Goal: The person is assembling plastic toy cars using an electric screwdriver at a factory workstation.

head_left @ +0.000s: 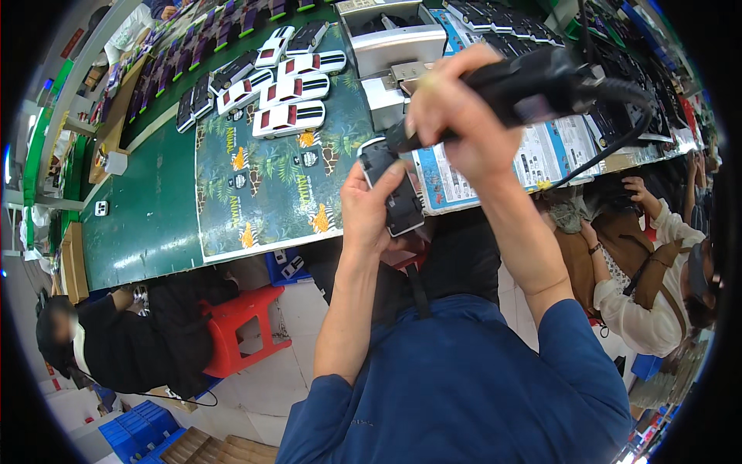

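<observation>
My left hand (365, 207) is closed around a toy car (403, 207), turned so that its black underside faces up, just off the table's front edge. My thumb lies across the middle of that underside. A thick black electric screwdriver (525, 87) with a cord is gripped in my right hand (471, 124), slightly blurred. The screwdriver's nose points down-left at the far end of the car; whether its bit touches a screw cannot be seen. Beyond my left hand, several white toy cars with dark stripes (290, 117) and black undersides (233, 71) lie grouped on a printed sheet.
A silver metal box (394, 48) stands behind my hands. The jungle-print sheet (278, 185) covers part of the green table (147, 232). More car parts line the back. A person sits at left by a red stool (243, 329), another person at right (638, 286).
</observation>
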The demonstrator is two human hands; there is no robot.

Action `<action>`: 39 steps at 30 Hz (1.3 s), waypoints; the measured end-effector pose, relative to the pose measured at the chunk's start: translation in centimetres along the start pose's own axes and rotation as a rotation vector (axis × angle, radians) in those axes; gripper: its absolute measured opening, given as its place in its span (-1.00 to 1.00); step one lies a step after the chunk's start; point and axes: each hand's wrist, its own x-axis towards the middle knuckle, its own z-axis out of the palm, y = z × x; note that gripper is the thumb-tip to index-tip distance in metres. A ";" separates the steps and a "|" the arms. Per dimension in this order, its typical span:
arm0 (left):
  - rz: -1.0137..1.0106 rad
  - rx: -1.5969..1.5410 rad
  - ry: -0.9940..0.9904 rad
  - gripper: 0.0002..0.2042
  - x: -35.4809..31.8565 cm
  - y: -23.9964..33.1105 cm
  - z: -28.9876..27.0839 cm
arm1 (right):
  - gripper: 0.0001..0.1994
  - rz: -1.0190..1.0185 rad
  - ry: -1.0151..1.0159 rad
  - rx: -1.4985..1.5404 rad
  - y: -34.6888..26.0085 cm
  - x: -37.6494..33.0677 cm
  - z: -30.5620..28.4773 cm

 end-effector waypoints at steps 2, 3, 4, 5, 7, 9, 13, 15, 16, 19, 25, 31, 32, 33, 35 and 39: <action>0.012 -0.226 -0.005 -0.73 0.1 0.2 -0.8 | -0.91 -0.072 0.078 0.123 -0.4 1.7 -1.4; -0.006 -0.331 -0.020 -0.71 0.0 0.7 -0.9 | -0.89 -0.135 0.106 0.035 -0.7 2.7 -2.4; -0.023 -0.307 0.008 -0.65 -0.4 1.1 -0.9 | -0.88 -0.083 0.216 0.132 -0.7 3.4 -2.5; -0.021 -0.307 0.005 -0.65 -0.6 1.1 -1.0 | -0.88 -0.008 0.302 0.169 -1.4 4.1 -1.4; 0.036 -0.187 -0.019 -0.57 -0.7 0.8 -1.7 | -0.84 0.033 0.336 -0.012 -0.1 4.5 -1.4; 0.036 -0.179 -0.058 -0.49 -0.3 0.3 -2.2 | -0.84 0.030 0.298 0.011 0.5 4.4 -1.1; 0.057 -0.208 -0.034 -0.41 -0.1 0.2 -2.4 | -0.84 0.047 0.306 -0.058 0.8 4.3 -0.7; 0.041 -0.222 -0.036 -0.39 0.0 0.3 -2.5 | -0.81 0.071 0.297 -0.127 0.6 4.6 -0.2; 0.034 -0.225 -0.027 -0.39 0.1 0.3 -2.7 | -0.79 0.090 0.287 -0.197 0.6 4.7 0.0; 0.021 -0.257 -0.033 -0.39 0.1 0.4 -2.6 | -0.76 -0.027 0.191 -0.250 1.3 5.4 0.4; 0.005 -0.377 -0.036 -0.42 0.2 0.7 -1.8 | -0.70 0.059 0.126 -0.218 0.9 6.2 0.3; 0.006 -0.322 0.042 -0.46 -0.2 1.0 -1.6 | -0.87 0.171 0.081 0.132 -1.6 1.9 -1.2; 0.004 -0.311 0.059 -0.54 -0.1 1.0 -1.4 | -0.87 0.138 0.039 0.125 -2.4 0.9 -1.0; 0.002 -0.300 0.076 -0.62 -0.1 0.9 -1.3 | -0.87 0.126 0.081 0.346 -2.4 0.0 -0.9; 0.032 -0.258 0.060 -0.64 -0.1 0.7 -1.4 | -0.85 0.146 0.081 0.369 -3.1 -1.5 -0.3; 0.079 -0.212 0.042 -0.65 0.0 0.6 -1.3 | -0.83 0.169 0.077 0.357 -3.3 -3.7 0.4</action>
